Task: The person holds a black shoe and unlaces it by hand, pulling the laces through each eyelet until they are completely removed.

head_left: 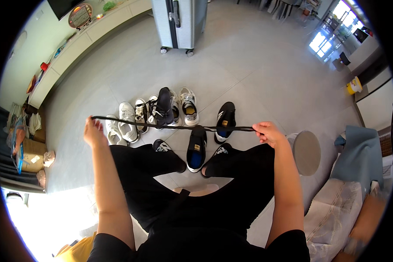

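A long black shoelace (161,126) is stretched nearly level across the view in front of me. My left hand (94,132) pinches its left end, and my right hand (268,133) grips the right end, where the lace looks doubled. Below the lace's middle, between my feet, lies a black sneaker (197,150) with a blue insole and a white sole edge; no lacing shows across its opening. Just beyond the lace at the right, a second black sneaker (225,118) rests on the floor. Whether the lace touches the nearer sneaker's toe, I cannot tell.
A row of shoes, including a white sneaker (127,118) and a white-grey sneaker (188,107), lies beyond the lace. A silver suitcase (185,26) stands farther off. Beside my right forearm is a round grey stool (307,153); a cardboard box (32,155) sits far left.
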`<state>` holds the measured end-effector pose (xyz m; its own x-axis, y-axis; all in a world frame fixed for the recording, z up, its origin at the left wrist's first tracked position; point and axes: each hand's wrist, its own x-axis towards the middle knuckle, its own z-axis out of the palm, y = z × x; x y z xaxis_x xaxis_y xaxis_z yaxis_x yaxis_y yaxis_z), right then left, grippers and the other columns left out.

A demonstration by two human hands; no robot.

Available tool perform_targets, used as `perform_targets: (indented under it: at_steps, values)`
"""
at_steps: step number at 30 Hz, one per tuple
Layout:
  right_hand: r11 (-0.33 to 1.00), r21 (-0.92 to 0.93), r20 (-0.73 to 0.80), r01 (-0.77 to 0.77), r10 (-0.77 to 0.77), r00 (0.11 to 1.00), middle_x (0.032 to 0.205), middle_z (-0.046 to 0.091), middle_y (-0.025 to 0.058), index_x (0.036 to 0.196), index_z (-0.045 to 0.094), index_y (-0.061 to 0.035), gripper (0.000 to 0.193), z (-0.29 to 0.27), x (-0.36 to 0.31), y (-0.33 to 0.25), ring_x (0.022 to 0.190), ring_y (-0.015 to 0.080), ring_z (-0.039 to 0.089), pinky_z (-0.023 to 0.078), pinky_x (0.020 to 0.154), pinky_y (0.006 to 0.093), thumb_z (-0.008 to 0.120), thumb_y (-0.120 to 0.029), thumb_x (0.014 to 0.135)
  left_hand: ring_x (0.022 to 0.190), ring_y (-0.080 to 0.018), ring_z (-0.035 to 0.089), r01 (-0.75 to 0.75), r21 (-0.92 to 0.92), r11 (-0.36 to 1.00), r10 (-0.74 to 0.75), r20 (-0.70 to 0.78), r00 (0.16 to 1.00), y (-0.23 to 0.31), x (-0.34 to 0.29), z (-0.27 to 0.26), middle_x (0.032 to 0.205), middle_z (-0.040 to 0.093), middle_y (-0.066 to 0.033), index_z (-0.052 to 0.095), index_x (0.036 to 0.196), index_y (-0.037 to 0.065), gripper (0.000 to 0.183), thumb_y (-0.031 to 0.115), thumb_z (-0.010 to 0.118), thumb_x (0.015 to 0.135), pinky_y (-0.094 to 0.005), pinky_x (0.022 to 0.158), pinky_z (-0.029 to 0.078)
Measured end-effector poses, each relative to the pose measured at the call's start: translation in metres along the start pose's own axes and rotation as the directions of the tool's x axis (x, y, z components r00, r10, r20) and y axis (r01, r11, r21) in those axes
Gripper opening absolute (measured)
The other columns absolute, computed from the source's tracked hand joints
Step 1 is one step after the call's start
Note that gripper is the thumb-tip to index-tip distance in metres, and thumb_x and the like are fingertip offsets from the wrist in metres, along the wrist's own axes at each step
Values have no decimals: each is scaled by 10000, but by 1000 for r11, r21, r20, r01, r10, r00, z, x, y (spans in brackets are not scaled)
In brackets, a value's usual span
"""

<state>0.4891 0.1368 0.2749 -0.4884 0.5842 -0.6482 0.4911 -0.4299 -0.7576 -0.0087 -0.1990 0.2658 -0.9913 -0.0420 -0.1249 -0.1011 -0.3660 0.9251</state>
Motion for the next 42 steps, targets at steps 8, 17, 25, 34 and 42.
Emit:
perform_targets:
  at_steps: [8,17,25,34,42]
  values:
    - [843,-144,186,518,-491,851,738,584,-19,1214,593,-110,347,154,18,-24,636,71,499,426,568,235,606,-140,868,773,-82,563,-51,402,914,-325,803,500,-68,-202,94,837,648,-20,694,963,6,160,121,628,874,-245,734,460]
    - [993,107,-16,49,-48,999,702,559,15,979,639,-7,200,150,53,18,490,65,421,319,449,213,613,-168,864,864,-175,613,268,686,677,-639,366,676,-187,-200,78,932,650,-110,573,1105,-49,452,257,712,802,-303,771,491]
    - [969,248,-119,20,10,993,691,535,16,973,644,-17,182,156,71,2,450,27,344,250,401,181,604,-173,888,1043,-372,578,-301,951,-68,-814,122,569,-312,-204,-5,1095,607,-234,599,1078,-5,396,239,656,771,-429,894,465]
    - [917,157,-336,368,-300,893,708,573,0,1028,648,-49,166,142,71,-10,426,-4,292,208,379,175,572,-144,916,901,-389,618,-618,785,37,-728,445,521,-279,-191,24,898,638,-251,654,850,-29,256,200,572,771,-452,793,491]
    - [370,-592,46,716,-872,488,716,608,60,965,665,-37,388,145,-18,-55,644,174,592,451,577,275,813,-236,667,784,-431,606,-736,630,248,-568,710,416,-80,-203,100,764,619,-263,624,796,-33,324,288,576,799,-475,752,486]
